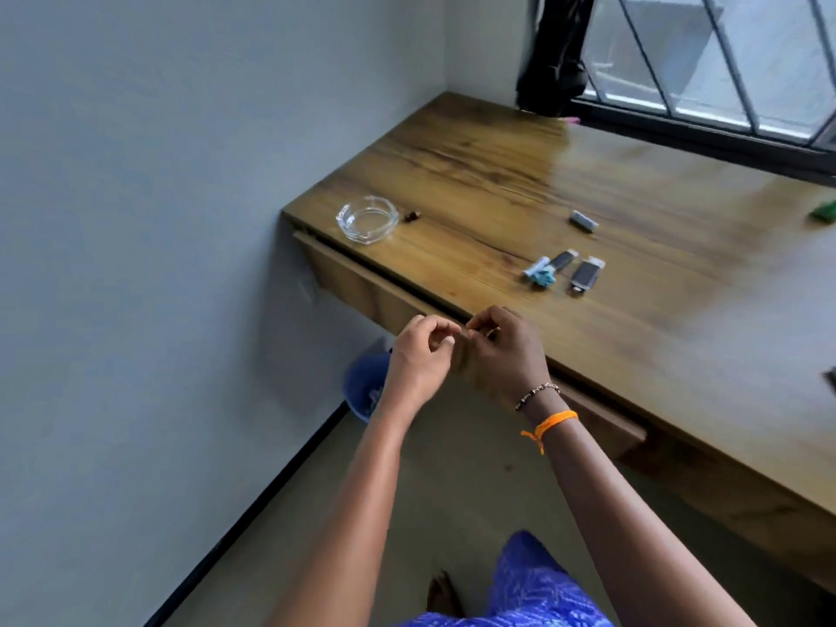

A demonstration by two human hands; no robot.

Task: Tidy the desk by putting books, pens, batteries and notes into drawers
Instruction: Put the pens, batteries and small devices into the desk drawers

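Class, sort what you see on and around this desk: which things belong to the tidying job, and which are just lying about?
Part of the job:
- batteries, small ones, near the front edge
- drawer, under the desk's front edge
- left hand and right hand, fingertips together, contents unclear

Just lying about:
- glass ashtray
- blue bin on the floor

No text, label, brand or number could be read anywhere; the small items on the counter were too blurred to show print.

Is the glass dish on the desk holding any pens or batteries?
No, the glass dish near the corner of the desk looks empty, and the small items lie apart from it on the wood.
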